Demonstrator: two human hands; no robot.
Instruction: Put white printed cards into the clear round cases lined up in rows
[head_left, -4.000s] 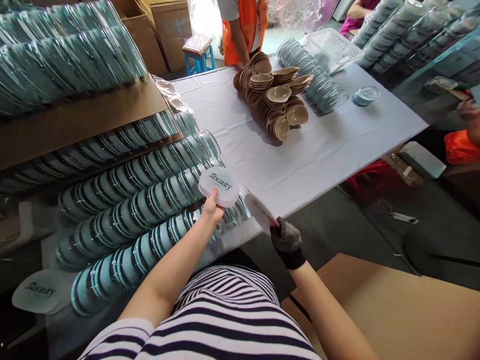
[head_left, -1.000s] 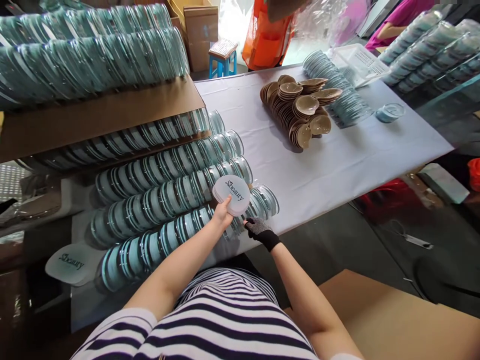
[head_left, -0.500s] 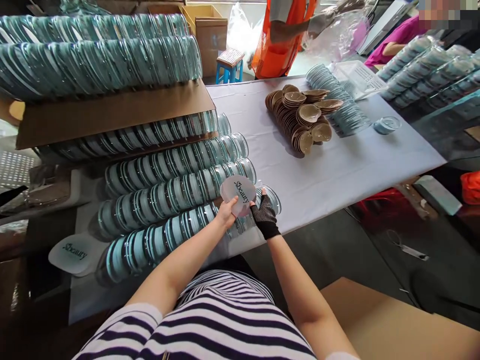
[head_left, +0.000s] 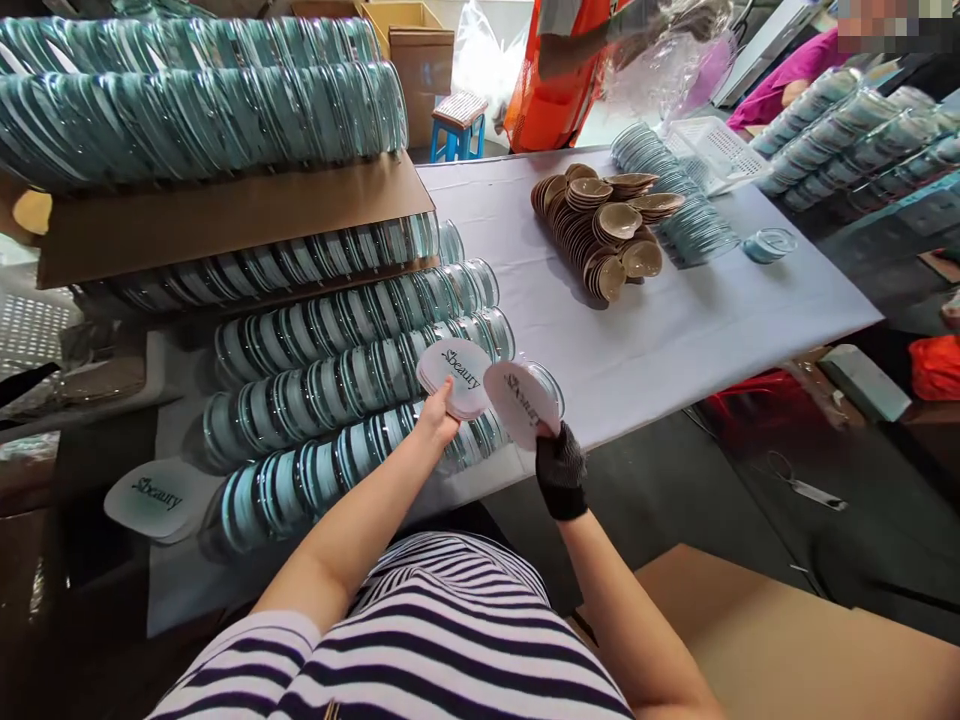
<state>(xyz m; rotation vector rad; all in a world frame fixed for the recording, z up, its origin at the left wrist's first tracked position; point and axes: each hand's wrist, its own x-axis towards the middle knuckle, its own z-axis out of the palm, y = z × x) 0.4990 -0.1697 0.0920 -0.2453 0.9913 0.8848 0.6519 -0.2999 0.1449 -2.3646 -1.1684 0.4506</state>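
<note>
My bare left hand grips a small stack of white heart-shaped cards printed "Sbeauty", held over the near end of the rows of teal-rimmed clear round lids. My right hand, in a black dotted glove, pinches a single white "Sbeauty" card by its lower edge, just right of the stack and apart from it. More white cards lie at the left end of the nearest row.
Cardboard sheet carries more lid rows above. On the white table lie tan heart-shaped trays, fanned lids, a small teal dish and a white basket. A person in orange stands at the far end. Brown cardboard lies at my right.
My right hand has pulled one card off the stack and drawn it right. Half a second ago both hands were together on the stack.
</note>
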